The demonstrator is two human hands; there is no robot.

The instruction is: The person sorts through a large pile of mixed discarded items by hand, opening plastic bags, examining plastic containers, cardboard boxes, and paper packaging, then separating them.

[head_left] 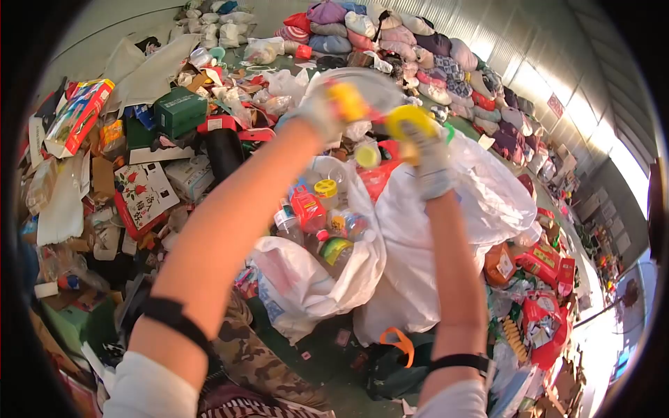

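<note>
Both my arms reach up the middle of the frame, and beneath them an open white sack (418, 265) full of bottles (327, 223) blocks any straight drop. Cardboard, a green box (180, 110) and a red printed carton (143, 197) crowd the left of the frame. Bundled sacks (418, 49) wall off the upper right. Red packets (547, 268) clutter the lower right. The only bare floor (320, 348) lies at lower centre, between my knee and the sack.
</note>
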